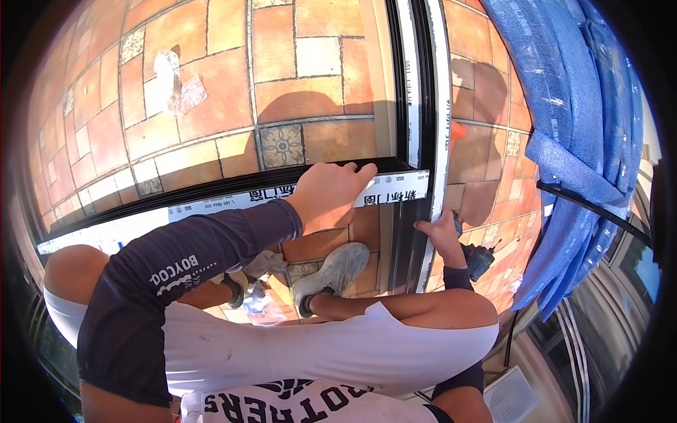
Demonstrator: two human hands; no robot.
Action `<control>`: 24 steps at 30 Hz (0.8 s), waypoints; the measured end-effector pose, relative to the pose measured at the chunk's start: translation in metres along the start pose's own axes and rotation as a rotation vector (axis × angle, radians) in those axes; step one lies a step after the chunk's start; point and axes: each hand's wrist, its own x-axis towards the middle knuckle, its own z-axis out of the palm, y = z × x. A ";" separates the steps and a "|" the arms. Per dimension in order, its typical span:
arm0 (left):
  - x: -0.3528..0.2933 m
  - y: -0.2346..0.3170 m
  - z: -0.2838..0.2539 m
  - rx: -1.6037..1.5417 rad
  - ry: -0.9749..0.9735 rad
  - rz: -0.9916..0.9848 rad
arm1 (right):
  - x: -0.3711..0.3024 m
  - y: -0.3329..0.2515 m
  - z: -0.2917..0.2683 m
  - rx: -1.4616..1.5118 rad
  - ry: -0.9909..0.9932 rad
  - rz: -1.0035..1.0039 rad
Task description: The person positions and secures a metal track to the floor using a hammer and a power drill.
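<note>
A black metal frame bar [240, 199] with white printed protective film lies crosswise over the tiled floor. Its right end meets a long upright-running frame bar [414, 92], also black with white film, forming a corner. My left hand [328, 194] is closed over the crosswise bar close to that joint, its fingers bent over the far edge. Lower on the right, my right hand [444, 240] grips the outer edge of the long bar, thumb on top; its other fingers are partly hidden. Beside my right hand, a power drill [481, 262] rests on the floor.
Bundles in blue protective wrap [564, 141] stand along the right, with a black strap [592, 209] across them. Crumpled clear plastic [176, 84] lies on the far-left tiles. My shoe [331, 275] is planted inside the corner, near another plastic bag [264, 307].
</note>
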 end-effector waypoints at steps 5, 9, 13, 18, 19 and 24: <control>-0.001 0.004 -0.002 0.002 0.008 0.018 | 0.006 0.005 -0.017 0.062 -0.046 0.025; -0.005 0.010 0.001 -0.048 -0.053 -0.013 | 0.010 0.003 -0.021 0.081 -0.069 0.022; -0.006 0.020 0.000 -0.074 -0.036 -0.015 | 0.013 0.011 -0.025 0.123 -0.085 -0.026; 0.000 0.014 -0.011 0.003 -0.102 -0.091 | 0.010 0.005 -0.022 0.134 -0.094 -0.012; 0.002 0.014 -0.012 0.013 -0.116 -0.076 | 0.011 0.008 -0.022 0.151 -0.079 -0.009; 0.008 0.016 -0.012 -0.036 -0.132 -0.121 | 0.011 0.015 -0.017 0.162 -0.044 -0.049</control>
